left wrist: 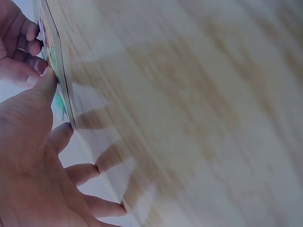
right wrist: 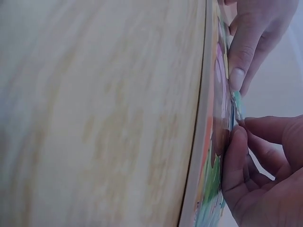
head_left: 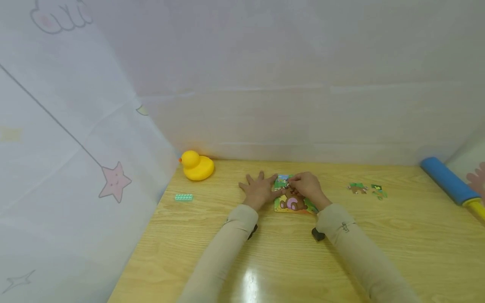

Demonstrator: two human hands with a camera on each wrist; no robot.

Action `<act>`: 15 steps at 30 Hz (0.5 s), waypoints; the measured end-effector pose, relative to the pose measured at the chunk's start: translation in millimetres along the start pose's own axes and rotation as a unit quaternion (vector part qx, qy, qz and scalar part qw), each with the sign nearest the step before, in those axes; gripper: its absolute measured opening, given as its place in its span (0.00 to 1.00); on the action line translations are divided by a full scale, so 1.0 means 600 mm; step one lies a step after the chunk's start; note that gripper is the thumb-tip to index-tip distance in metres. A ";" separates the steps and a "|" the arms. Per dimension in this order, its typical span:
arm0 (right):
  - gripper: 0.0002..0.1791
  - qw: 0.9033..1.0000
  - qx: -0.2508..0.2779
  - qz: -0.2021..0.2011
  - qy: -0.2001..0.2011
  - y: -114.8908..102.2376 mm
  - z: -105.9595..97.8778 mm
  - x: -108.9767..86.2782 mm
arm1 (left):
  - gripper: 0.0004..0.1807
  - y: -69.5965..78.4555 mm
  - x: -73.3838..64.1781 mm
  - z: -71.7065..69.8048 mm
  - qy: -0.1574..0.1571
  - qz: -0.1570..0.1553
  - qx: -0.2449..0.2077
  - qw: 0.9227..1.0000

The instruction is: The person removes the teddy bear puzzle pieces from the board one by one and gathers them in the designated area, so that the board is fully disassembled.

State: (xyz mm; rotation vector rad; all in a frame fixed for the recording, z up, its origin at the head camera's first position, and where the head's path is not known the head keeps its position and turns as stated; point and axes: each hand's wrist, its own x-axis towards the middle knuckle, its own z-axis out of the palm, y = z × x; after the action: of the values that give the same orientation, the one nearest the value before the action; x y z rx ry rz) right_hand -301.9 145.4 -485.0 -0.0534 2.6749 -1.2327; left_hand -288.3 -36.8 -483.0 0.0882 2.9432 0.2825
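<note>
A jigsaw puzzle (head_left: 291, 205) with a brown bear picture lies flat on the wooden table. My left hand (head_left: 259, 192) spreads its fingers at the puzzle's left side, fingertips on the table and thumb pressing on the puzzle's edge. Over the upper part of the picture, my right hand (head_left: 307, 185) pinches a small green puzzle piece (right wrist: 238, 105) between thumb and forefinger. That piece is tilted up from the board in the right wrist view. My fingers cover part of the picture, so how the piece meets its neighbours is hidden.
Several loose puzzle pieces (head_left: 358, 188) lie to the right of the puzzle. A yellow rubber duck (head_left: 198, 166) stands at the back left, with a small green dotted block (head_left: 183, 197) in front of it. A blue foam tube with a yellow handle (head_left: 451, 181) lies at the right.
</note>
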 end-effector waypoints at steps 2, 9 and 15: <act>0.14 1.000 0.013 0.005 0.001 -0.002 0.001 0.001 | 0.42 0.000 0.000 -0.001 0.001 -0.001 0.000 1.000; 0.12 0.997 0.074 0.028 0.009 -0.009 0.007 -0.002 | 0.42 0.000 -0.002 -0.002 -0.005 -0.002 0.008 1.000; 0.13 0.988 0.144 0.049 0.000 -0.002 0.008 -0.002 | 0.42 0.002 0.001 0.002 -0.005 -0.001 0.013 1.000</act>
State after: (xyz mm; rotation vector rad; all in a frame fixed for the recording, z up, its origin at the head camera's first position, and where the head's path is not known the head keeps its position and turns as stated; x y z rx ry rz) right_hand -300.2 141.5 -487.0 0.1189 2.4369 -1.5704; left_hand -288.4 -35.7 -483.8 0.0909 2.9382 0.2417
